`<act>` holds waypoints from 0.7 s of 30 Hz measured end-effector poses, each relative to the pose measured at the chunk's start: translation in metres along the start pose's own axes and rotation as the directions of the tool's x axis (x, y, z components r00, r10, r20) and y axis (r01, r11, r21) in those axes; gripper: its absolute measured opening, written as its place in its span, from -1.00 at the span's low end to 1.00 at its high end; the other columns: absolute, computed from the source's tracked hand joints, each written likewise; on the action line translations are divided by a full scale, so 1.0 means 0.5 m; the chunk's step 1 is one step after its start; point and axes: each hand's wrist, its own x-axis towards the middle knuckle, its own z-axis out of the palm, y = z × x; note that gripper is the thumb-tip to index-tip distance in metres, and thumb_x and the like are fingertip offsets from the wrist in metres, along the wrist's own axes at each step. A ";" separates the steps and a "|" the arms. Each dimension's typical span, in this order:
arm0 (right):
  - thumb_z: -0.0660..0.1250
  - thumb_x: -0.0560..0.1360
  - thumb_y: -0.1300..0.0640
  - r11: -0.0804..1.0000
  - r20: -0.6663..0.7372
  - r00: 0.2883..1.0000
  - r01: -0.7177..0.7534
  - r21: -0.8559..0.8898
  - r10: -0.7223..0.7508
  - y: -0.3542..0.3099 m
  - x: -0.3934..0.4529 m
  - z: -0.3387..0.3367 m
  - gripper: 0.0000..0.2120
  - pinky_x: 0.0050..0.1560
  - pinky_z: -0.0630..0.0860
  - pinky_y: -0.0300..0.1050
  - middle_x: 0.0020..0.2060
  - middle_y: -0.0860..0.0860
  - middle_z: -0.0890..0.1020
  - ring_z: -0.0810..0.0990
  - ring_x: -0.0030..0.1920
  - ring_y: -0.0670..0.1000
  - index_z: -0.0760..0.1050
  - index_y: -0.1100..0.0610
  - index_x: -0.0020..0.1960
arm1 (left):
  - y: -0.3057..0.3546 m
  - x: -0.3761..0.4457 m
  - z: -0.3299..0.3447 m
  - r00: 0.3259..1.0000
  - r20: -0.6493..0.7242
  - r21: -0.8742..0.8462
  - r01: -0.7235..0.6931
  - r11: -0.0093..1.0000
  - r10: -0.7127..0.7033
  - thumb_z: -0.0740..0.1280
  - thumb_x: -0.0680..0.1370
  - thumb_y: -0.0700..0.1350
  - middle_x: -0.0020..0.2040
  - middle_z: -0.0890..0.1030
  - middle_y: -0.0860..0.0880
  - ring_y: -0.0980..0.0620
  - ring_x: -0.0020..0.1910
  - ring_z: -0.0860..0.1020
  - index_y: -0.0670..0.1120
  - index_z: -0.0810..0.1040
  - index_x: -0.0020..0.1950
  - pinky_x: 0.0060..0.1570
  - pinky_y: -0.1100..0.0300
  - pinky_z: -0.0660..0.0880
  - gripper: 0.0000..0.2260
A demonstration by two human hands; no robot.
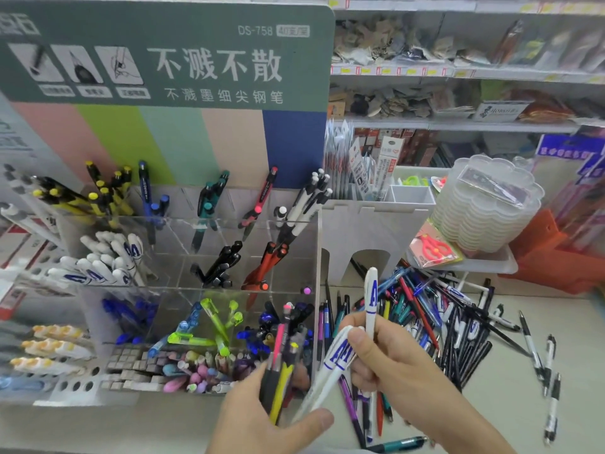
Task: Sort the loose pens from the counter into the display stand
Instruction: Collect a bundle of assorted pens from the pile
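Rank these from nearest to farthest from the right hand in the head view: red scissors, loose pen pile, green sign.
From the right hand:
1. Loose pen pile, on the counter just behind it.
2. Red scissors, farther back on the right.
3. Green sign, top left, atop the display stand.

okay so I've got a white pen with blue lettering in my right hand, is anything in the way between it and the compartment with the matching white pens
Nothing visible blocks it. The white pen in your right hand is up in open air, and the matching white pens sit in the open-topped compartment at the stand's left. Your left hand, holding several pens, is lower down.
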 end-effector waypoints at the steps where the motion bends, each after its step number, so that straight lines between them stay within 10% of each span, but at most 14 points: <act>1: 0.26 0.56 0.05 0.999 0.000 1.000 -0.027 0.021 0.027 -0.002 0.001 0.004 -0.71 -0.39 0.24 -0.20 -0.41 0.00 0.29 0.19 -0.40 0.00 0.48 0.29 0.09 | 0.025 -0.003 -0.006 1.000 0.014 -0.033 0.028 0.999 -0.027 0.63 0.29 0.07 -0.32 0.58 0.48 0.50 -0.27 0.55 0.22 0.50 -0.02 -0.31 0.57 0.39 -0.61; 4: 0.33 0.47 0.05 0.983 -0.021 0.995 -0.092 0.160 0.096 -0.001 0.004 0.014 -0.71 -0.42 0.30 -0.20 -0.39 0.03 0.33 0.28 -0.43 -0.05 0.63 0.25 0.02 | 0.024 0.007 0.016 0.984 0.178 -0.058 0.012 0.998 -0.001 0.63 0.26 0.08 -0.48 0.42 0.57 0.52 -0.28 0.53 0.21 0.46 -0.19 -0.26 0.60 0.35 -0.64; 8: 0.27 0.51 0.00 0.975 -0.001 0.995 -0.096 0.199 0.099 0.007 0.008 0.032 -0.64 -0.41 0.38 -0.17 -0.41 0.12 0.39 0.35 -0.44 0.00 0.66 0.26 0.04 | 0.044 -0.005 0.045 1.000 0.000 -0.243 -0.003 0.970 0.003 0.54 0.36 -0.34 -0.45 0.66 0.01 0.08 -0.37 0.68 0.06 0.66 -0.52 -0.39 0.44 0.47 -0.63; 12: 0.26 0.53 -0.05 0.989 0.012 0.999 -0.033 -0.145 0.035 0.020 -0.006 0.052 -0.69 0.05 0.58 -0.28 -0.02 0.10 0.65 0.63 -0.17 -0.28 0.66 0.06 0.13 | 0.049 -0.003 0.030 0.993 -0.111 -0.217 -0.059 0.974 0.035 0.61 0.25 0.09 -0.32 0.71 -0.09 -0.03 -0.30 0.69 0.29 0.69 -0.34 -0.15 0.07 0.63 -0.87; 15: 0.19 0.65 0.09 0.986 0.067 0.997 0.040 -0.162 -0.030 0.041 -0.039 0.051 -0.72 -0.19 0.35 -0.65 0.21 0.01 0.53 0.40 -0.11 -0.66 0.59 0.13 0.24 | 0.078 -0.009 0.019 0.985 -0.141 -0.167 -0.122 0.978 0.098 0.61 0.24 0.15 -0.29 0.72 -0.01 0.03 -0.27 0.69 0.38 0.67 -0.28 -0.10 0.12 0.64 -0.82; 18: 0.16 0.65 -0.01 0.971 0.068 0.998 0.034 -0.235 -0.018 0.029 -0.024 0.052 -0.60 0.11 0.40 -0.52 0.34 -0.09 0.33 0.28 0.06 -0.67 0.55 0.25 0.28 | 0.044 -0.008 0.001 0.982 -0.048 -0.245 -0.189 0.951 0.183 0.56 0.29 -0.03 -0.26 0.72 0.13 0.21 -0.27 0.68 0.37 0.68 -0.31 -0.26 0.40 0.53 -0.75; 19: 0.17 0.64 -0.10 0.967 0.090 0.996 0.025 -0.253 -0.002 0.029 -0.017 0.051 -0.54 0.30 0.12 -0.30 0.33 -0.07 0.35 0.30 0.12 -0.60 0.53 0.24 0.30 | -0.062 0.030 0.008 0.993 0.004 -0.242 -0.117 0.963 0.121 0.57 0.33 -0.10 -0.22 0.73 0.14 0.23 -0.27 0.68 0.29 0.72 -0.23 -0.30 0.42 0.52 -0.76; 21: 0.25 0.48 -0.42 0.956 0.137 0.990 0.002 -0.294 0.040 0.014 -0.006 0.060 -0.30 -0.05 0.45 -0.38 0.20 0.02 0.51 0.57 0.06 -0.35 0.55 0.14 0.29 | -0.212 0.107 0.017 0.996 -0.044 -0.036 -0.084 0.996 0.082 0.66 0.30 -0.17 -0.03 0.74 0.10 0.21 -0.38 0.66 0.22 0.68 0.11 -0.51 0.34 0.52 -0.53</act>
